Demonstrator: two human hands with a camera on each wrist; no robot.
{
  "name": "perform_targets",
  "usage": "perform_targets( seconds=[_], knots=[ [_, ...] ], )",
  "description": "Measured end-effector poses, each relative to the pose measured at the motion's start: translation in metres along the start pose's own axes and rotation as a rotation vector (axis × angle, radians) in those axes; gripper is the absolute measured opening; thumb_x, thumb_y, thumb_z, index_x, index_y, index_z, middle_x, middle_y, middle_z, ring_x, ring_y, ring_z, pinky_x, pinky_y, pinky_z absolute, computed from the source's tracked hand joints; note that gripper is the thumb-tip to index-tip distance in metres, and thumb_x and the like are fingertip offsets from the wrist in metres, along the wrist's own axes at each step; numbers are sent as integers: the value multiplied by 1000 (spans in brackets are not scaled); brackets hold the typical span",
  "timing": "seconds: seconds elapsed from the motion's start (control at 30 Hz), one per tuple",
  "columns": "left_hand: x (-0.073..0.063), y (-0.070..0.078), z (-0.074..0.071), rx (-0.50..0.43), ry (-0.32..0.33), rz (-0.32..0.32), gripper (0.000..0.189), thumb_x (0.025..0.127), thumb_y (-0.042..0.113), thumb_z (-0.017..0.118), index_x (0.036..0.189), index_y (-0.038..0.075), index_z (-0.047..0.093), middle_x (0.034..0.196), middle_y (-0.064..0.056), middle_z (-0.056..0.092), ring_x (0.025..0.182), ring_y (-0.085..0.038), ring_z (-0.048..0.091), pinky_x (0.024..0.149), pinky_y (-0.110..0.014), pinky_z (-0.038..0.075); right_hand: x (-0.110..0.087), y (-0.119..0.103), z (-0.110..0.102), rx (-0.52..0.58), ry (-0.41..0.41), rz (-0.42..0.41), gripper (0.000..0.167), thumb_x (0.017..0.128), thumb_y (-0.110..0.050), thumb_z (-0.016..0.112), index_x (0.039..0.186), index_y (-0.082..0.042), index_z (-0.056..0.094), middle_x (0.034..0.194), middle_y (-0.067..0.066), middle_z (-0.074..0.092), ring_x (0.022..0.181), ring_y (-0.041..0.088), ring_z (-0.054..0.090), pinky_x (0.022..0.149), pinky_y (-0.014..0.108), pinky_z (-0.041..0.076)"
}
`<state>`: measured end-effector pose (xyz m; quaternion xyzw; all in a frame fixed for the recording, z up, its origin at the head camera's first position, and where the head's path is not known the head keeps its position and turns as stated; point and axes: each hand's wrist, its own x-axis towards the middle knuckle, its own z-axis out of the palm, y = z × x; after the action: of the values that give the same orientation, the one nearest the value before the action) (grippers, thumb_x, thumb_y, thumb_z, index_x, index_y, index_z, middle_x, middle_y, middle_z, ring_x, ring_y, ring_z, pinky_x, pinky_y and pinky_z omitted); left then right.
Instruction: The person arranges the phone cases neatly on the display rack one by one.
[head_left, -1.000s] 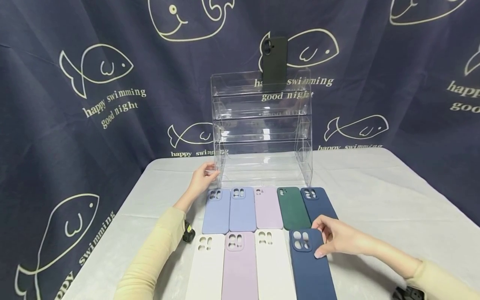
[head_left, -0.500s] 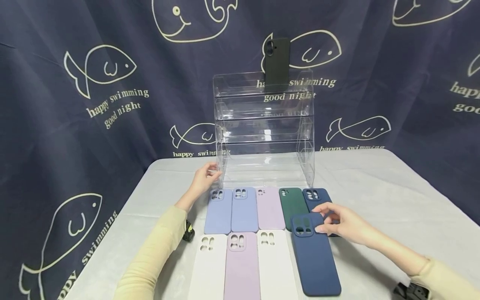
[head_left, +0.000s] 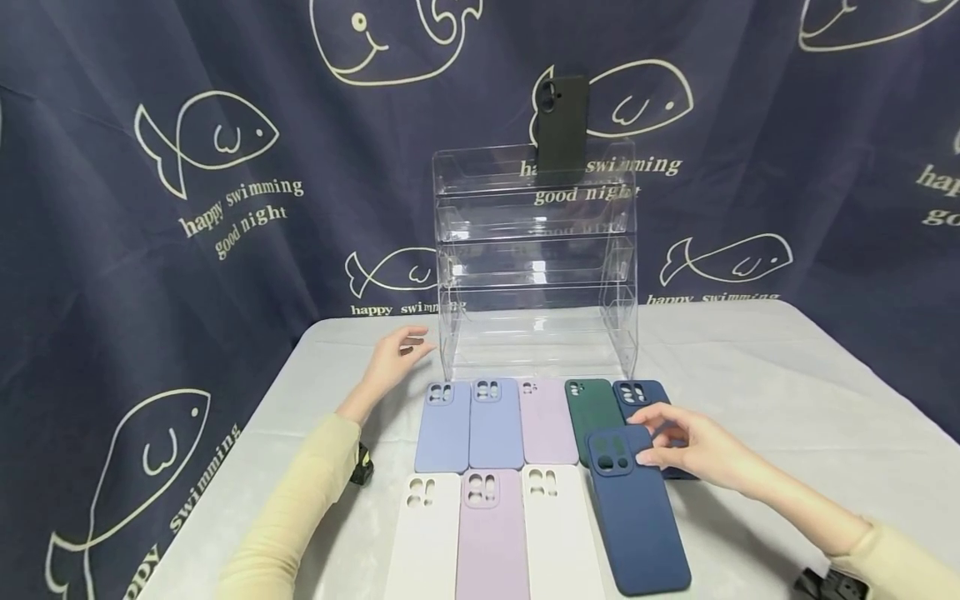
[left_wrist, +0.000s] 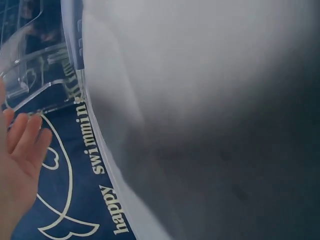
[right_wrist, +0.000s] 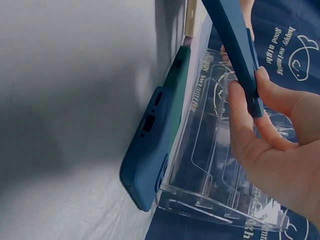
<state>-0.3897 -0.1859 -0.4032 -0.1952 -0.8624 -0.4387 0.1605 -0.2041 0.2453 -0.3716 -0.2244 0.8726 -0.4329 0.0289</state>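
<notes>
Between thumb and fingers my right hand (head_left: pixel 701 446) pinches the upper right edge of a dark blue phone case (head_left: pixel 641 525). That case is tilted off the table, its top overlapping the green phone case (head_left: pixel 595 412) and another dark blue phone case (head_left: pixel 652 393) behind. In the right wrist view the held case (right_wrist: pixel 237 55) is seen edge-on, above the lying blue case (right_wrist: pixel 145 150). My left hand (head_left: pixel 390 358) hovers beside the lower left side of a clear tiered display rack (head_left: pixel 536 321), fingers loosely bent and holding nothing. The left wrist view shows its fingers (left_wrist: pixel 30 137) spread near the rack.
Two light blue cases (head_left: pixel 442 437) and a lilac case (head_left: pixel 550 425) complete the back row. In front lie a white case (head_left: pixel 425 533), a purple case (head_left: pixel 492 533) and another white case (head_left: pixel 562 533). A black case (head_left: pixel 562 129) stands on the rack's top tier.
My right hand has lifted the dark blue case from the front row, raising its top end. My left hand has drawn slightly left, away from the rack's side.
</notes>
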Motion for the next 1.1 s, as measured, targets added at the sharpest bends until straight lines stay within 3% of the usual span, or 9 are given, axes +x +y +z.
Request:
perform_targets(
  seconds=[0.2, 0.37, 0.6, 0.77, 1.1],
  knots=[
    [0, 10, 9, 81, 54, 77, 40, 86, 19, 68, 118, -4, 58, 120, -19, 61, 109, -35, 60, 97, -45, 50, -4, 1, -2, 5, 21, -17, 45, 81, -18, 73, 118, 0, 55, 94, -1, 61, 67, 4, 59, 55, 21, 50],
    [-2, 17, 17, -26, 40, 20, 39, 88, 18, 66, 120, -2, 56, 122, -19, 60, 112, -33, 59, 99, -41, 50, -7, 3, 0, 12, 59, -28, 43, 79, -16, 74, 117, -3, 57, 106, -5, 58, 70, 5, 60, 54, 21, 50],
    [-2, 18, 23, -172, 50, -41, 38, 87, 14, 66, 119, -4, 56, 119, -22, 61, 105, -34, 62, 92, -38, 55, -7, 2, -2, 28, 69, -21, 44, 80, -9, 73, 118, 4, 55, 101, 16, 54, 70, 1, 59, 57, 23, 55],
    [-3, 16, 23, -169, 55, -48, 34, 86, 10, 67, 117, -2, 59, 118, -20, 62, 100, -34, 64, 88, -38, 56, -5, -1, -4, 43, 75, -3, 43, 82, -9, 71, 119, 5, 55, 97, 12, 54, 72, 1, 60, 60, 24, 57],
    [-2, 17, 24, -162, 46, -53, 34, 87, 10, 66, 118, -1, 57, 120, -19, 61, 101, -33, 64, 89, -37, 56, 2, -11, -19, 21, 143, -60, 36, 83, -5, 68, 116, 2, 55, 93, -4, 57, 76, 2, 61, 62, 24, 58]
  ],
)
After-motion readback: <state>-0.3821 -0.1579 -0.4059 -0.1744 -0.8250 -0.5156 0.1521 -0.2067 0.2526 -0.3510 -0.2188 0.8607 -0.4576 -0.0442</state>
